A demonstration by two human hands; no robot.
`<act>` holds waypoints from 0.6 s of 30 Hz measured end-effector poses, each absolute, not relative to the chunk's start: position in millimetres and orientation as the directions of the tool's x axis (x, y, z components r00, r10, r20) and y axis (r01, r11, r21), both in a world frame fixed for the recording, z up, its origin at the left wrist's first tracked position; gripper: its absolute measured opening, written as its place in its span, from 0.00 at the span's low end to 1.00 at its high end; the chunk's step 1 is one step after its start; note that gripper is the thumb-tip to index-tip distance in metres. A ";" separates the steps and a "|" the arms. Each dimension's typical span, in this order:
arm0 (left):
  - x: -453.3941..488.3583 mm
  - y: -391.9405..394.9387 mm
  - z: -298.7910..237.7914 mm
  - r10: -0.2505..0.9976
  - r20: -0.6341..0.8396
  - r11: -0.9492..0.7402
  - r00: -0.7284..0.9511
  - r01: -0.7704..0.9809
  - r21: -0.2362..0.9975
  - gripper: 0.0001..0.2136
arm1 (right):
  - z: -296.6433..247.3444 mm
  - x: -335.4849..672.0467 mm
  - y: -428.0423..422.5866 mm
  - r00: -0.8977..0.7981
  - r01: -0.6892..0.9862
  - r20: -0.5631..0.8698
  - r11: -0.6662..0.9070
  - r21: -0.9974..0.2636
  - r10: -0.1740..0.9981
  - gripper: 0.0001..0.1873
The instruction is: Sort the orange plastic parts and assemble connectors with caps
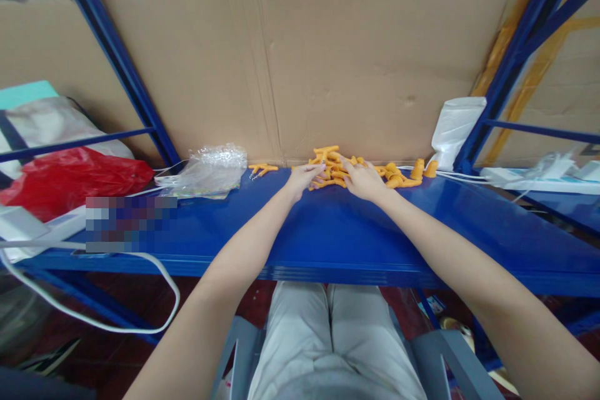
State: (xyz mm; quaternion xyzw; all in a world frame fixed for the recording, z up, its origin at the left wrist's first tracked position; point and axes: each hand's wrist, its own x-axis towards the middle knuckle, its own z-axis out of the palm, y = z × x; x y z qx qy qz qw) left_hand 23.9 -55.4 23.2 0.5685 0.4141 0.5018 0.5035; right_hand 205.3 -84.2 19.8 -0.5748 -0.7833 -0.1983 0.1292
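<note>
Two bare hands are meeting over one heap of orange pieces (335, 174) at the back of a blue bench (328, 231), against a cardboard panel (375, 62). The left hand (302, 180) is resting at the heap's left side, its fingers drawn narrow beside one T-shaped orange piece (325, 150) with a bit of metal on it; whether they are gripping it, one cannot tell. The right hand (365, 180) is lying over the right part, fingers loosely spread among the pieces, any hold being hidden (the heap itself is overlapping too closely for a sure count). Two orange cups (417, 169) are standing near its right end, just left of one white pouch (454, 134) that is leaning by the blue frame. Left of the heap and apart from it, what look like two chained orange pieces (268, 169) are lying near one batch of clear plastic bags (210, 172). Farther left, one red bag (79, 175) is slumping on the bench, while one white cable (178, 294) is looping below the front edge.
</note>
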 end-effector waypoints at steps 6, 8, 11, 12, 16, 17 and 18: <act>-18.9 -38.2 29.4 0.994 0.045 -0.052 -0.100 -0.064 0.997 0.08 | 20.6 204.7 -85.9 -0.301 0.952 0.419 0.246 0.182 0.857 0.30; -34.0 -30.6 27.8 0.983 0.015 -0.020 -0.182 -0.029 0.999 0.07 | 20.4 204.9 -86.0 -0.304 0.951 0.415 0.246 0.189 0.858 0.29; -53.1 -20.0 23.9 0.955 -0.041 0.047 -0.293 0.015 0.999 0.05 | 21.0 205.3 -86.1 -0.295 0.953 0.398 0.239 0.184 0.869 0.28; -58.2 -17.2 22.5 0.948 -0.067 0.079 -0.311 0.024 0.997 0.03 | 21.3 205.4 -86.1 -0.294 0.954 0.392 0.240 0.180 0.872 0.28; -70.0 -11.2 18.1 0.924 -0.154 0.179 -0.350 0.040 0.983 0.02 | 22.0 205.9 -85.8 -0.299 0.953 0.389 0.248 0.176 0.871 0.27; -71.0 -10.6 17.4 0.921 -0.163 0.189 -0.354 0.041 0.981 0.03 | 22.0 206.0 -85.8 -0.298 0.953 0.393 0.246 0.177 0.870 0.26; -71.5 -10.1 17.0 0.918 -0.169 0.196 -0.358 0.042 0.980 0.03 | 22.1 205.9 -85.9 -0.297 0.953 0.396 0.245 0.178 0.869 0.26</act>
